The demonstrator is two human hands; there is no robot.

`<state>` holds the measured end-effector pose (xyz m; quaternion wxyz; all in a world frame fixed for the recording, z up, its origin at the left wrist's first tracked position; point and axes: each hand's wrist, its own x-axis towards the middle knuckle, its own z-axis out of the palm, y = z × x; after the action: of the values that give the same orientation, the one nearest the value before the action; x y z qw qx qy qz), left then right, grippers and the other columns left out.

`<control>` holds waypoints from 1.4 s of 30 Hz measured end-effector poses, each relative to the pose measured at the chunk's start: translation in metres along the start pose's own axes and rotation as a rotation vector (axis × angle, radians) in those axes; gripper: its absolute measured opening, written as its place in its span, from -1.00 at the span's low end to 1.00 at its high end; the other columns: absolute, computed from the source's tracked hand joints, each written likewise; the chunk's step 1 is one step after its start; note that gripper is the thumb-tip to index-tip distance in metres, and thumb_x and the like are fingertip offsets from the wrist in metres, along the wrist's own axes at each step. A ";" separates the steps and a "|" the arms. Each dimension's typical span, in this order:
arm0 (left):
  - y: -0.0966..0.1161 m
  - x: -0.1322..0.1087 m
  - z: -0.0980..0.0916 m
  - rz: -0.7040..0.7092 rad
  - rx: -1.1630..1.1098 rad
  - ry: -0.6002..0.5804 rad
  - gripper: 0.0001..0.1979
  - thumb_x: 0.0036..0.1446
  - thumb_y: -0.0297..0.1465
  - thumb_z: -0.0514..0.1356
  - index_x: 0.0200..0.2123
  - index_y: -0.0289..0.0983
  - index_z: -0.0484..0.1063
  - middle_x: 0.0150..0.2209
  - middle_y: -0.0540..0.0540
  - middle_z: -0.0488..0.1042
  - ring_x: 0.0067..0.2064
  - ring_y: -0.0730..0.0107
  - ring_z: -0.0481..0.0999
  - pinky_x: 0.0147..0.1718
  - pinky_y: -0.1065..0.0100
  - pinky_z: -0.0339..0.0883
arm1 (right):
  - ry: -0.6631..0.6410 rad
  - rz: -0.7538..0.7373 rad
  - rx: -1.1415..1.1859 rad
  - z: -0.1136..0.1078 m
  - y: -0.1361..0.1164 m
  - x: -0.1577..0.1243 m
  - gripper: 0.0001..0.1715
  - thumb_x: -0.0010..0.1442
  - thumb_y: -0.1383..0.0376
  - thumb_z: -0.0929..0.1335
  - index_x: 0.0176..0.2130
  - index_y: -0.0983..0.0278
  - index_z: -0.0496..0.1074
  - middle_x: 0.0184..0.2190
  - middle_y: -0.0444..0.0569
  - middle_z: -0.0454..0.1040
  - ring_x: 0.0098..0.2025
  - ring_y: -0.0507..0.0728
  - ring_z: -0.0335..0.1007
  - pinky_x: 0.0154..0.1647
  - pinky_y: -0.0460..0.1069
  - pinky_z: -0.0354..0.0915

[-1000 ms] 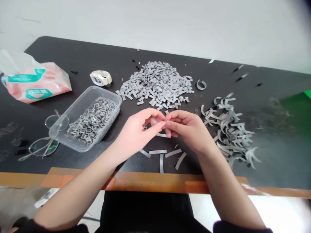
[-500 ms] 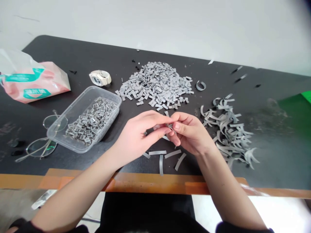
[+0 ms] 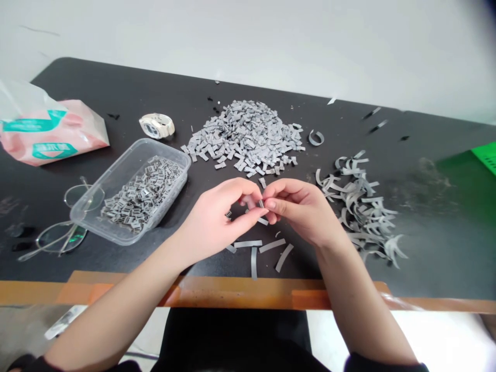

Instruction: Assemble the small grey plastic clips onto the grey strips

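Observation:
My left hand (image 3: pixel 220 217) and my right hand (image 3: pixel 300 209) meet over the near middle of the table, thumbs and forefingers pinched together. Between their fingertips is a small grey piece (image 3: pixel 261 203), mostly covered, so its exact kind does not show. A small metal buckle (image 3: pixel 228 214) shows by the left palm. Below the hands lie several short grey strips (image 3: pixel 253 262). Just beyond the fingers spreads a heap of small folded grey pieces (image 3: pixel 250 134). To the left, a clear plastic box (image 3: pixel 129 240) holds many small metal buckles (image 3: pixel 141 194).
Curved grey strips (image 3: pixel 366 206) are piled right of my right hand. A white watch (image 3: pixel 157 125), a pair of glasses (image 3: pixel 62 237) and a pink tissue pack (image 3: pixel 77 129) lie left. Something green (image 3: pixel 486 155) is at the right edge. Orange tape (image 3: pixel 240 292) runs along the near table edge.
My left fingers have drawn back from over the right ones and curled in. The grey piece now sits between both hands' fingertips. The whole view has shifted slightly.

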<state>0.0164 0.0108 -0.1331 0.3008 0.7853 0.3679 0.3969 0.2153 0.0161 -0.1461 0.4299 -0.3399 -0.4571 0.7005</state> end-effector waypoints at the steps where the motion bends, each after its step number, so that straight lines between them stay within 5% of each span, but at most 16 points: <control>1: -0.001 0.000 0.001 0.008 0.035 -0.002 -0.91 0.24 -0.55 0.26 -0.24 -0.27 0.44 -0.30 0.03 0.55 -0.26 0.53 0.54 -0.18 0.51 0.41 | 0.019 -0.005 -0.035 0.000 -0.001 0.000 -0.90 0.12 0.39 0.57 -0.33 0.27 0.61 -0.48 -0.18 0.55 -0.48 -0.07 0.44 -0.40 -0.16 0.34; 7: -0.004 -0.001 0.003 0.070 0.191 -0.040 -0.95 0.29 -0.50 0.24 -0.19 -0.28 0.41 -0.28 0.03 0.53 -0.26 0.52 0.53 -0.19 0.53 0.40 | 0.088 0.006 -0.182 0.001 -0.008 0.000 -0.81 0.04 0.41 0.60 -0.35 0.29 0.57 -0.47 -0.19 0.54 -0.48 -0.08 0.41 -0.40 -0.18 0.34; 18: 0.000 0.000 0.002 0.026 0.147 -0.151 -0.90 0.26 -0.55 0.26 -0.23 -0.27 0.41 -0.32 0.10 0.50 -0.31 0.59 0.48 -0.25 0.57 0.34 | 0.031 0.045 -0.235 -0.003 -0.014 -0.001 -0.76 0.02 0.39 0.61 -0.39 0.30 0.52 -0.53 -0.21 0.49 -0.53 -0.09 0.38 -0.46 -0.19 0.32; 29: -0.005 0.000 0.001 0.011 0.166 -0.015 -0.92 0.26 -0.53 0.26 -0.19 -0.30 0.45 -0.29 0.04 0.53 -0.28 0.53 0.52 -0.20 0.50 0.41 | 0.092 0.003 -0.282 -0.005 -0.006 0.001 -0.93 0.22 0.30 0.51 -0.23 0.23 0.63 -0.42 -0.16 0.52 -0.40 -0.05 0.36 -0.32 -0.14 0.33; 34: -0.003 -0.001 0.003 -0.001 0.074 -0.033 -0.90 0.24 -0.55 0.27 -0.19 -0.29 0.47 -0.22 0.01 0.60 -0.21 0.51 0.57 -0.14 0.50 0.43 | 0.061 0.035 -0.077 -0.003 -0.002 0.004 -0.89 0.15 0.28 0.56 -0.27 0.22 0.62 -0.40 -0.16 0.56 -0.43 -0.05 0.40 -0.36 -0.14 0.36; 42: 0.004 0.001 0.000 -0.261 -0.336 0.036 -0.90 0.16 -0.44 0.36 -0.23 -0.26 0.54 -0.36 0.04 0.59 -0.33 0.50 0.57 -0.33 0.52 0.45 | -0.076 -0.091 -0.016 -0.012 -0.008 -0.004 -0.81 0.17 0.38 0.55 -0.20 0.12 0.69 -0.33 -0.13 0.65 -0.31 0.00 0.56 -0.19 -0.09 0.48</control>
<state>0.0181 0.0096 -0.1289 0.4696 0.6626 0.4003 0.4244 0.2301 0.0182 -0.1423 0.4409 -0.2954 -0.4934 0.6891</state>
